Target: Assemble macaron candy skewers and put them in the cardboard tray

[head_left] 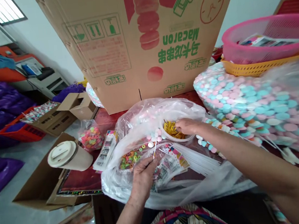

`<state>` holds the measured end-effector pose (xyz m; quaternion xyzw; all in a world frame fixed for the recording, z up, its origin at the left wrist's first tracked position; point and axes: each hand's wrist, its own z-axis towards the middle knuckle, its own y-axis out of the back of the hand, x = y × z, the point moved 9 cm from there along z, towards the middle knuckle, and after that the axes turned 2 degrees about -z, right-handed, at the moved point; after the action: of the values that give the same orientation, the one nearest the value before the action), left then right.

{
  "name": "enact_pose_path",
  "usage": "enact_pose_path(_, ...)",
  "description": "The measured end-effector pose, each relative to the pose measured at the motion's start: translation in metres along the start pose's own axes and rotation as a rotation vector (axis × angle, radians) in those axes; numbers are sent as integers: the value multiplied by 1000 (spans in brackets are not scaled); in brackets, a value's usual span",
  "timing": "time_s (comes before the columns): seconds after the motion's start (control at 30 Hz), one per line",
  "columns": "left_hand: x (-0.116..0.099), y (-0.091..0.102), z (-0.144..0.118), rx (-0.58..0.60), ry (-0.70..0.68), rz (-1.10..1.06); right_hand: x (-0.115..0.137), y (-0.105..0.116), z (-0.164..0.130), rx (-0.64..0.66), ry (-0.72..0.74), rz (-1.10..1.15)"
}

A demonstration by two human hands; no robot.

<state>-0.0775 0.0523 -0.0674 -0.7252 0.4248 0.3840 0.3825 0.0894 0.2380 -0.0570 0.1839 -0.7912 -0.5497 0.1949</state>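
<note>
My left hand [144,175] pinches a thin white stick [155,149] that points up over the table. My right hand [187,126] dips into a round white bowl [165,133] of gold twist ties [173,129]; its fingers are pressed together at the ties, and whether they grip one is hidden. Between the hands lie pink and white candy discs [158,134]. Colourful candy rings [133,157] are beside my left hand. Printed packets [174,159] and a bundle of white sticks [197,158] rest on clear plastic sheeting [200,188] below the bowl.
A large upside-down carton [138,59] stands behind the plastic. At right, a big bag of pastel candy discs [266,103] sits under a yellow basket [267,64] and a pink basket [263,55]. A lidded white cup [71,157] and a bag of candy rings [91,137] are at left.
</note>
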Motion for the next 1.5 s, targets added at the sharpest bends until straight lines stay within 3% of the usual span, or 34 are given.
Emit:
enact_pose_path(0.13,1,-9,2,50,30,11,-4,2,-6,-12,-34,52)
enact_pose_path(0.33,9,-20,-2,105,84,-18,5,-12,5,1,-41,230)
enact_pose_path(0.53,-3,-11,-2,115,24,-6,-13,15,-6,-104,-50,583)
enact_pose_path(0.77,-26,-44,19,136,-37,-206,5,25,-32,-115,-42,895)
enact_pose_path(0.93,-44,-71,37,170,-62,-271,0,27,-30,-191,-107,919)
enact_pose_path(1.13,-40,-76,39,181,-6,-301,-8,33,-37,-277,-130,927)
enact_pose_path(1.37,-42,-87,44,197,-13,-314,-11,54,-38,-439,-117,773)
enact_pose_path(1.5,-42,-90,41,251,-51,-291,9,52,-56,-378,-61,756)
